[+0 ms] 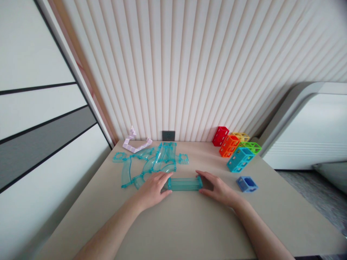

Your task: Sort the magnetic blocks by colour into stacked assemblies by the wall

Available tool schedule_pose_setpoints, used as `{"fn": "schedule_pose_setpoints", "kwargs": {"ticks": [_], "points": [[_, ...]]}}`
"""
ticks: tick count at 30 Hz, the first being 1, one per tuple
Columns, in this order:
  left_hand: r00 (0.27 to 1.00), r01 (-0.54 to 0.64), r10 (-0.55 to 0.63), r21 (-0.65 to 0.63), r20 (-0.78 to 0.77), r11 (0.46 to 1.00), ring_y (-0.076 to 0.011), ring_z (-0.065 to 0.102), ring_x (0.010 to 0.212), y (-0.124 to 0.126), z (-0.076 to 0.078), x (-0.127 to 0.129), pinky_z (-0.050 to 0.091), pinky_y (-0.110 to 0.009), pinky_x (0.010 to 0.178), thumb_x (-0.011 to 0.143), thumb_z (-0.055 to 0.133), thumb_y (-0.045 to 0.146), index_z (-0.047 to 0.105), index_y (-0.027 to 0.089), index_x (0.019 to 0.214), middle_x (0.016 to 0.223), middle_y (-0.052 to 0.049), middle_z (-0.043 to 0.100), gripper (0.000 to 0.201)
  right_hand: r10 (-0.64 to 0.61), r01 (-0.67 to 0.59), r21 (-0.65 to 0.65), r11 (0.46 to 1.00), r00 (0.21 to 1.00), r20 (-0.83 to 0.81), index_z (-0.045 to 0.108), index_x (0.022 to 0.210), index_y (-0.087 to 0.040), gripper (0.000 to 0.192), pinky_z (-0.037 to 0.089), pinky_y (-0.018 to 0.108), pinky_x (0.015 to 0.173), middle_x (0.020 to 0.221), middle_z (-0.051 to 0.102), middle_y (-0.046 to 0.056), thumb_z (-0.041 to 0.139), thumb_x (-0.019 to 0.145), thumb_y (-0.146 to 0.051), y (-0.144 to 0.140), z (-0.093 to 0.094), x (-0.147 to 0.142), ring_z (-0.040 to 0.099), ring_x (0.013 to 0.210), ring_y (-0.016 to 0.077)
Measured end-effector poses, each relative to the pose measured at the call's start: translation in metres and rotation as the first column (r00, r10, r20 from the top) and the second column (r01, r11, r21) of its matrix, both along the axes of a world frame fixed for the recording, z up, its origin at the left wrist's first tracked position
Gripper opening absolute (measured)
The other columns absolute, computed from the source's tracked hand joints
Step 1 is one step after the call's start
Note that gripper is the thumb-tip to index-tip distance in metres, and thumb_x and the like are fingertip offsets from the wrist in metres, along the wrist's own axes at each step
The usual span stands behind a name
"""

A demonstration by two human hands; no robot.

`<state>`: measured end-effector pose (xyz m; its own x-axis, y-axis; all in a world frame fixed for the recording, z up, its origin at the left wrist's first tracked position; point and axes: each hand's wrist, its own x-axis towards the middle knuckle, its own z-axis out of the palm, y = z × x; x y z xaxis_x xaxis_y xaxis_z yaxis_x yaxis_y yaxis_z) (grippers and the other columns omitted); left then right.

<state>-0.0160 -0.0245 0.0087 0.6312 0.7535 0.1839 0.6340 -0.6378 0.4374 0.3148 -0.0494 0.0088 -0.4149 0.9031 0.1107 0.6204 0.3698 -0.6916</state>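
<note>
Here, going from the left, a lilac track piece [135,144] is lying at the table's [176,224] back edge, near a heap of clear teal track pieces [151,163]. The left hand [153,188] is pinching one end of a straight teal tube [185,183], and the right hand [217,187] is gripping the other; the tube is lying flat at mid-table. Further right, a blue cube [247,183] is sitting alone, with coloured lattice blocks [235,147] clustering behind it.
</note>
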Motion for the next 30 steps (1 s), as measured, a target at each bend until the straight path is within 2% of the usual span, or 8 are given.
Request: {"fn": "schedule_pose_setpoints", "kwargs": {"ticks": [3, 10, 24, 30], "points": [[1.0, -0.002, 0.001, 0.016, 0.01, 1.0, -0.0288, 0.06, 0.124, 0.0003, -0.0019, 0.0003, 0.049, -0.05, 0.107, 0.088, 0.07, 0.03, 0.048, 0.026, 0.142, 0.133, -0.009, 0.065, 0.058, -0.034, 0.034, -0.013, 0.999, 0.999, 0.006, 0.051, 0.147, -0.025, 0.066, 0.049, 0.048, 0.107, 0.136, 0.064, 0.012, 0.073, 0.086, -0.035, 0.0031, -0.0035, 0.0008, 0.063, 0.121, 0.0325], [1.0, -0.011, 0.011, 0.015, -0.006, 1.0, -0.0291, 0.06, 0.124, -0.0002, 0.0001, 0.0017, 0.048, -0.049, 0.107, 0.087, 0.073, 0.028, 0.046, 0.025, 0.143, 0.132, -0.009, 0.065, 0.062, 0.0, 0.0, -0.022, 1.0, 1.0, 0.019, 0.062, 0.132, -0.02, 0.049, 0.049, 0.043, 0.106, 0.131, 0.065, 0.011, 0.072, 0.088, -0.039, 0.004, 0.0019, -0.0001, 0.063, 0.118, 0.0298], [1.0, -0.008, 0.008, 0.015, 0.021, 1.0, -0.0284, 0.06, 0.124, -0.0007, 0.0005, 0.002, 0.049, -0.049, 0.107, 0.088, 0.072, 0.029, 0.046, 0.027, 0.143, 0.131, -0.008, 0.066, 0.06, -0.022, 0.022, -0.047, 0.999, 1.0, 0.017, 0.061, 0.127, -0.022, 0.045, 0.05, 0.044, 0.104, 0.127, 0.066, 0.01, 0.072, 0.087, -0.039, 0.0047, 0.0033, 0.0024, 0.064, 0.115, 0.0295], [1.0, -0.006, 0.005, 0.034, 0.03, 0.999, -0.0283, 0.06, 0.124, 0.0006, -0.0047, 0.0015, 0.049, -0.049, 0.107, 0.087, 0.073, 0.029, 0.045, 0.027, 0.144, 0.133, -0.008, 0.065, 0.063, -0.025, 0.026, -0.036, 0.999, 0.999, 0.028, 0.06, 0.127, -0.022, 0.046, 0.049, 0.044, 0.105, 0.128, 0.066, 0.01, 0.073, 0.087, -0.039, 0.0037, 0.0031, 0.0033, 0.063, 0.116, 0.0291]]}}
